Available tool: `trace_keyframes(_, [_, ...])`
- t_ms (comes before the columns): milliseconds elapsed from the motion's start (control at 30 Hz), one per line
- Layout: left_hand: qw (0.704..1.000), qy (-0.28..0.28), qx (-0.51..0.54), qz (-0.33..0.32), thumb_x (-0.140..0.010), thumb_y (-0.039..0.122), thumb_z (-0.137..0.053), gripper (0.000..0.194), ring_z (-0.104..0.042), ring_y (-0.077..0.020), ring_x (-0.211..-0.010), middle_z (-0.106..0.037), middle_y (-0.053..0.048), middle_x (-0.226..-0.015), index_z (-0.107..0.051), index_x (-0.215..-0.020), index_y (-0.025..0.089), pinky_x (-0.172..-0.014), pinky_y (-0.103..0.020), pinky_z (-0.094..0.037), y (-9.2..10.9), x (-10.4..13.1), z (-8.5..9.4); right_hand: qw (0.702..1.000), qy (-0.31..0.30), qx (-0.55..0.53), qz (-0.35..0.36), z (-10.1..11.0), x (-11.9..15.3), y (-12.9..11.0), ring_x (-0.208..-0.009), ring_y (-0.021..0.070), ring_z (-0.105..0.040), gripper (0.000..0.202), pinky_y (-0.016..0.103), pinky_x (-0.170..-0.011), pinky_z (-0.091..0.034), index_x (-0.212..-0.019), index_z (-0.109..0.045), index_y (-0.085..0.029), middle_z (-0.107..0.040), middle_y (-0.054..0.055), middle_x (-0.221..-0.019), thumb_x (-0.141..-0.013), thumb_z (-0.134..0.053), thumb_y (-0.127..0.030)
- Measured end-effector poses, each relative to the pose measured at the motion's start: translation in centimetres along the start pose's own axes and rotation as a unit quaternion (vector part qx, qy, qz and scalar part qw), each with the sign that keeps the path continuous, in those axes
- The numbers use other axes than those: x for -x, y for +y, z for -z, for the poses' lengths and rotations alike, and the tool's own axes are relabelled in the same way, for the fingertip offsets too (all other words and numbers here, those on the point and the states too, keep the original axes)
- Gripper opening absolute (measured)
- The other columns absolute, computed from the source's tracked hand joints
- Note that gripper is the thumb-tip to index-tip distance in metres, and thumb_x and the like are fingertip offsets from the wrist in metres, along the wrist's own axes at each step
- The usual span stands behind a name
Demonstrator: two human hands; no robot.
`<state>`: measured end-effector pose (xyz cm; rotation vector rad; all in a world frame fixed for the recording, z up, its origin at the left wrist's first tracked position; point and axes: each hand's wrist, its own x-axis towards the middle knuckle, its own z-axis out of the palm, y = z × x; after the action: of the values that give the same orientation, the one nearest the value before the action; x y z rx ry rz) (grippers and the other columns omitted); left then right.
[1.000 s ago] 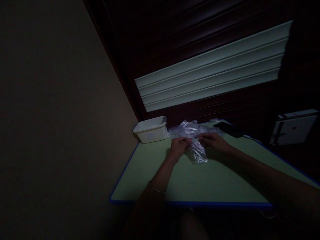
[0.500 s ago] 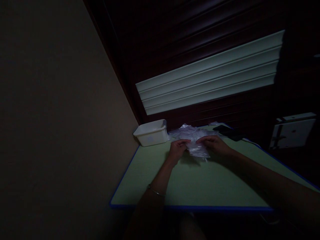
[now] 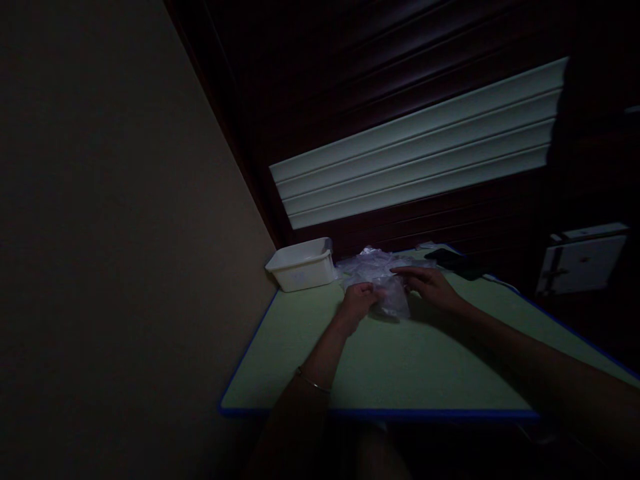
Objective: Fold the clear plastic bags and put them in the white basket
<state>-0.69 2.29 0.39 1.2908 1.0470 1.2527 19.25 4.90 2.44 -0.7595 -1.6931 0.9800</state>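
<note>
My left hand point(image 3: 358, 303) is closed on the edge of a clear plastic bag point(image 3: 395, 300), which hangs just above the light green table point(image 3: 400, 373). On the bag's right side is my right hand point(image 3: 427, 287), its fingers apart and the index finger stretched out over the plastic. Behind both hands lies a crumpled pile of clear plastic bags point(image 3: 367, 264). The dim light hides what the fingertips touch.
A white bin point(image 3: 306, 273) stands at the table's back left corner, beside the wall. Dark flat items point(image 3: 457, 265) lie at the back right. A white box-like object point(image 3: 583, 263) is beyond the table on the right.
The bag has turned and shifted slightly left with my left hand. My right hand's fingers have spread from their pinch on the plastic.
</note>
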Motion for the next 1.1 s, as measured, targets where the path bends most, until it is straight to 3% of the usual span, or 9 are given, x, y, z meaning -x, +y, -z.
trace_keyframes(67, [1.0, 0.015, 0.008, -0.012, -0.056, 0.042, -0.083, 0.04, -0.054, -0.0106, -0.06, -0.064, -0.002, -0.068, -0.068, -0.077, 0.011, -0.062, -0.024, -0.041, -0.1, -0.1, 0.0, 0.998, -0.001, -0.06, -0.032, -0.3, 0.0, 0.0, -0.068, 0.0171, -0.058, 0.034, 0.032, -0.065, -0.048, -0.104, -0.07, -0.021, -0.064, 0.003, -0.078, -0.077, -0.061, -0.04])
trace_keyframes(233, [0.998, 0.037, 0.036, -0.041, -0.058, 0.039, -0.082, 0.037, -0.057, -0.012, -0.064, -0.066, -0.003, -0.072, -0.069, -0.08, 0.012, -0.066, -0.025, -0.043, 0.1, -0.3, 0.0, 0.99, -0.08, -0.063, -0.102, -1.2, 0.3, 1.0, -0.053, 0.0121, -0.049, 0.037, 0.026, -0.051, -0.037, -0.067, -0.064, -0.015, -0.055, 0.0, -0.058, -0.073, -0.069, -0.052])
trace_keyframes(433, [0.994, 0.094, 0.024, -0.055, -0.057, 0.037, -0.081, 0.033, -0.056, -0.0113, -0.06, -0.066, -0.003, -0.069, -0.069, -0.076, 0.012, -0.061, -0.024, -0.041, 0.2, -0.5, 0.1, 0.979, -0.109, -0.072, -0.156, -1.6, 1.0, 0.9, -0.047, 0.0107, -0.047, 0.037, 0.025, -0.045, -0.033, -0.071, -0.064, -0.015, -0.057, 0.001, -0.057, -0.075, -0.068, -0.052])
trace_keyframes(567, [0.992, 0.102, 0.022, -0.068, -0.06, 0.037, -0.08, 0.03, -0.056, -0.0114, -0.06, -0.066, -0.003, -0.069, -0.069, -0.074, 0.013, -0.061, -0.024, -0.041, 0.1, -0.7, 0.2, 0.988, -0.091, -0.04, -0.116, -1.3, 0.7, 1.1, -0.051, 0.0121, -0.049, 0.036, 0.027, -0.048, -0.037, -0.074, -0.068, -0.014, -0.06, 0.002, -0.061, -0.075, -0.067, -0.051])
trace_keyframes(700, [0.992, 0.107, 0.029, -0.064, -0.059, 0.036, -0.08, 0.032, -0.056, -0.0108, -0.06, -0.067, -0.003, -0.07, -0.07, -0.078, 0.012, -0.062, -0.024, -0.041, -0.1, -0.9, 0.2, 0.996, 0.009, -0.057, -0.074, -1.0, -0.1, 1.2, -0.068, 0.0182, -0.059, 0.046, 0.032, -0.062, -0.048, -0.106, -0.065, -0.017, -0.066, 0.006, -0.078, -0.074, -0.067, -0.051])
trace_keyframes(767, [0.992, 0.11, 0.036, -0.054, -0.059, 0.035, -0.08, 0.032, -0.055, -0.0101, -0.058, -0.067, -0.003, -0.07, -0.07, -0.078, 0.012, -0.06, -0.023, -0.041, -0.2, -0.9, 0.1, 0.993, 0.04, -0.081, -0.075, -0.9, -0.6, 0.8, -0.081, 0.0225, -0.063, 0.05, 0.035, -0.068, -0.051, -0.112, -0.061, -0.02, -0.067, 0.01, -0.093, -0.076, -0.065, -0.054])
trace_keyframes(833, [0.992, 0.107, 0.039, -0.052, -0.058, 0.034, -0.081, 0.032, -0.054, -0.0095, -0.057, -0.066, -0.003, -0.069, -0.07, -0.077, 0.011, -0.059, -0.023, -0.04, -0.2, -0.8, -0.1, 0.994, 0.032, -0.067, -0.076, -1.1, -1.1, 0.3, -0.086, 0.0242, -0.063, 0.046, 0.035, -0.068, -0.052, -0.103, -0.062, -0.019, -0.066, 0.011, -0.098, -0.078, -0.061, -0.058])
trace_keyframes(1000, [0.994, 0.085, 0.058, -0.036, -0.056, 0.034, -0.081, 0.032, -0.054, -0.0096, -0.056, -0.066, -0.003, -0.068, -0.07, -0.076, 0.011, -0.059, -0.023, -0.04, 0.2, -0.2, -0.8, 0.996, 0.026, 0.087, -0.018, -2.3, -1.6, -0.3, -0.064, 0.0178, -0.053, 0.05, 0.03, -0.056, -0.042, -0.072, -0.058, -0.017, -0.058, 0.004, -0.069, -0.087, -0.043, -0.063])
trace_keyframes(1100, [0.994, 0.086, 0.062, -0.028, -0.056, 0.033, -0.081, 0.03, -0.052, -0.0084, -0.054, -0.064, -0.002, -0.065, -0.069, -0.073, 0.012, -0.057, -0.022, -0.038, 0.6, 0.3, -1.1, 0.996, 0.035, 0.08, 0.003, -2.8, -1.3, 0.1, -0.057, 0.015, -0.046, 0.049, 0.029, -0.053, -0.036, -0.067, -0.051, -0.019, -0.05, 0.0, -0.062, -0.09, -0.04, -0.061])
